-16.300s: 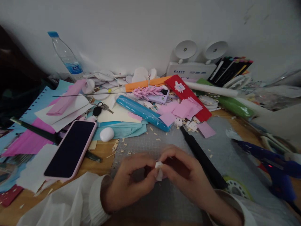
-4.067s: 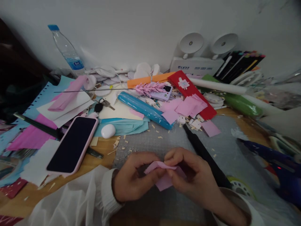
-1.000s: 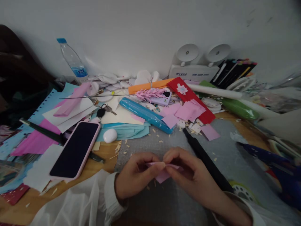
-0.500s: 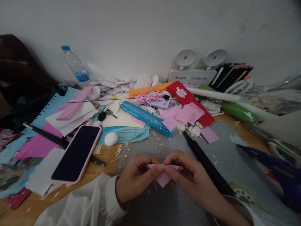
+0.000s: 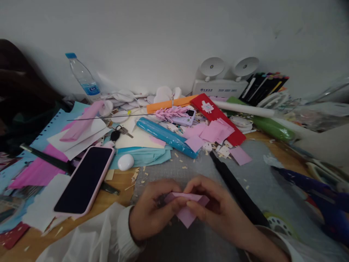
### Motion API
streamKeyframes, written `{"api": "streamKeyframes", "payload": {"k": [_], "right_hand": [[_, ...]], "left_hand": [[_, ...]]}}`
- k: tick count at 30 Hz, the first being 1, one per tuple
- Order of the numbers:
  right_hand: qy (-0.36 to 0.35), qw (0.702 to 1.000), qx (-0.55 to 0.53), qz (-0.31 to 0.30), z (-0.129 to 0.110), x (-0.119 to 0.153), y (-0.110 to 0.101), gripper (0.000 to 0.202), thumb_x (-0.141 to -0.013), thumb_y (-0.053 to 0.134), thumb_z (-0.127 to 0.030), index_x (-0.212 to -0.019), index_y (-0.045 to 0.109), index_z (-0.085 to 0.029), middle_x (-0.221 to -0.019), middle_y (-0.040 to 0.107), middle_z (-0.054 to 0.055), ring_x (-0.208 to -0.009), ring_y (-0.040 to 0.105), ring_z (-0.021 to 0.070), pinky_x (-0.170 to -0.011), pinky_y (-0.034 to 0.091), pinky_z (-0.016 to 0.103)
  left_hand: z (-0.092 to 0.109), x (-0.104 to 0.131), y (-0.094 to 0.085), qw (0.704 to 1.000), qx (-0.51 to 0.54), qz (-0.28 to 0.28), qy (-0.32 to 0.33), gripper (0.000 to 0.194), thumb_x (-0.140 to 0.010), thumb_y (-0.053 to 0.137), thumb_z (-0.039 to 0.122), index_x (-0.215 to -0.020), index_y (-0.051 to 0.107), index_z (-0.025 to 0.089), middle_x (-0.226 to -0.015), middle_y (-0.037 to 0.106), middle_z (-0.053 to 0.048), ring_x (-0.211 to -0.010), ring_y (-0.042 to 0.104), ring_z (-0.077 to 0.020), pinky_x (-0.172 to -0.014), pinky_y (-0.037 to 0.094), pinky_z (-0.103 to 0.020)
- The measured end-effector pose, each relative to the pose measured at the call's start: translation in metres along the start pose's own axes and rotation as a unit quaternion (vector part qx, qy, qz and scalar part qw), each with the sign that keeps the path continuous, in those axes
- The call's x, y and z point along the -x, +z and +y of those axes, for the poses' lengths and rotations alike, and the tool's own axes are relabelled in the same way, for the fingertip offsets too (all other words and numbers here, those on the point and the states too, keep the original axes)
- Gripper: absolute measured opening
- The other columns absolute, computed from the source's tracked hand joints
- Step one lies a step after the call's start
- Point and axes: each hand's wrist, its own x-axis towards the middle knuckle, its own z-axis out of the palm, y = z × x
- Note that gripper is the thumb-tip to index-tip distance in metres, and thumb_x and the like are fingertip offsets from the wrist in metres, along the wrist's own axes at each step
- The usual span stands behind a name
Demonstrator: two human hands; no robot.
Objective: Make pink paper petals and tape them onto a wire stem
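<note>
Between my two hands is a small pink paper point(image 5: 188, 215), folded along its top edge, with a point hanging down towards me. My left hand point(image 5: 156, 211) pinches its left part between thumb and fingers. On the right side, my right hand point(image 5: 215, 207) grips it, the thumb pressed near the middle of the fold. Both hands are above the grey mat point(image 5: 174, 174). Further back, loose pink paper squares point(image 5: 215, 131) lie in a pile beside a red packet point(image 5: 234, 134). A pink braided paper piece point(image 5: 171, 113) on a thin dark stem rests behind the blue roll point(image 5: 166, 136).
A phone point(image 5: 84, 182) lies at the left, near a white rounded case point(image 5: 125, 162) and keys point(image 5: 124, 131). A water bottle point(image 5: 84, 78) stands by the wall. A long black tool point(image 5: 237, 189) and a blue glue gun point(image 5: 305, 185) are on the right.
The pink paper's fold has opened slightly, and more of its lower point shows. My right thumb has shifted a little lower and left. The whole view has moved slightly.
</note>
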Motion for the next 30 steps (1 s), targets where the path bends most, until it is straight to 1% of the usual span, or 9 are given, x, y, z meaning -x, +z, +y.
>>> {"api": "streamKeyframes", "payload": {"k": [4,7,11,13,16,19,23,30], "right_hand": [[-0.008,0.999,0.032,0.025,0.0014,0.001,0.0005,0.009,-0.087,0.062,-0.029,-0.087,0.063,-0.021,-0.076,0.059,-0.002,-0.067,0.054,0.0106,-0.057,0.041,0.02],[0.0,0.999,0.031,0.042,0.0028,0.001,0.0008,0.01,-0.085,0.064,-0.031,-0.084,0.065,-0.021,-0.072,0.06,-0.002,-0.064,0.054,0.0106,-0.055,0.041,0.02],[0.0,0.998,0.022,0.062,0.004,-0.0004,0.0009,0.012,-0.084,0.064,-0.032,-0.081,0.066,-0.02,-0.068,0.059,-0.002,-0.06,0.053,0.0097,-0.052,0.039,0.019],[0.002,0.998,0.01,0.062,0.0037,-0.0015,0.001,0.013,-0.084,0.065,-0.032,-0.08,0.065,-0.02,-0.066,0.058,-0.003,-0.058,0.052,0.0091,-0.05,0.039,0.018],[0.001,0.999,0.001,0.054,0.0027,-0.0024,0.0017,0.014,-0.085,0.063,-0.033,-0.08,0.064,-0.02,-0.066,0.057,-0.003,-0.058,0.051,0.0092,-0.051,0.039,0.018],[-0.013,0.999,0.024,0.044,0.0035,-0.0013,0.0024,0.01,-0.087,0.06,-0.031,-0.086,0.062,-0.021,-0.073,0.059,-0.002,-0.064,0.054,0.0104,-0.055,0.042,0.019],[-0.034,0.996,0.069,0.051,0.0077,0.0011,0.0031,0.005,-0.088,0.058,-0.027,-0.09,0.061,-0.024,-0.08,0.06,-0.001,-0.07,0.057,0.012,-0.06,0.045,0.021],[-0.028,0.992,0.108,0.059,0.0066,0.0,0.0025,0.011,-0.087,0.057,-0.029,-0.084,0.064,-0.021,-0.071,0.059,0.0,-0.062,0.054,0.0127,-0.053,0.042,0.022]], "left_hand": [[-0.0003,0.0007,0.0004,1.0,0.014,-0.015,-0.013,0.036,-0.088,0.052,0.035,-0.066,0.062,0.01,-0.057,0.053,-0.002,-0.054,0.047,-0.0116,-0.05,0.034,-0.023],[-0.0021,0.0019,0.0015,1.0,0.016,-0.014,-0.015,0.033,-0.09,0.05,0.034,-0.071,0.063,0.011,-0.06,0.055,-0.003,-0.055,0.049,-0.0122,-0.051,0.035,-0.023],[-0.0028,0.0018,0.0016,0.998,-0.024,0.012,0.049,0.016,-0.085,0.056,0.026,-0.084,0.063,0.011,-0.07,0.06,-0.005,-0.063,0.054,-0.0141,-0.058,0.04,-0.025],[-0.0019,0.0012,0.0013,0.997,-0.051,0.015,0.063,0.014,-0.085,0.056,0.024,-0.083,0.063,0.012,-0.07,0.061,-0.005,-0.064,0.054,-0.0143,-0.059,0.041,-0.025],[-0.0015,0.0012,0.0012,0.995,-0.072,0.017,0.067,0.016,-0.088,0.052,0.022,-0.079,0.062,0.013,-0.067,0.061,-0.004,-0.061,0.054,-0.0134,-0.057,0.04,-0.023],[-0.0032,0.0022,0.0017,0.994,-0.071,0.031,0.083,0.015,-0.088,0.05,0.019,-0.081,0.062,0.013,-0.067,0.061,-0.004,-0.061,0.056,-0.0127,-0.057,0.04,-0.022],[-0.0051,0.0022,0.0033,0.993,-0.072,0.036,0.087,0.015,-0.088,0.049,0.016,-0.079,0.061,0.013,-0.065,0.06,-0.003,-0.061,0.056,-0.0118,-0.057,0.04,-0.021],[-0.0053,0.0034,0.0064,0.995,-0.075,0.027,0.066,0.019,-0.09,0.047,0.019,-0.078,0.06,0.014,-0.063,0.059,-0.002,-0.058,0.054,-0.0113,-0.055,0.037,-0.021]]}}
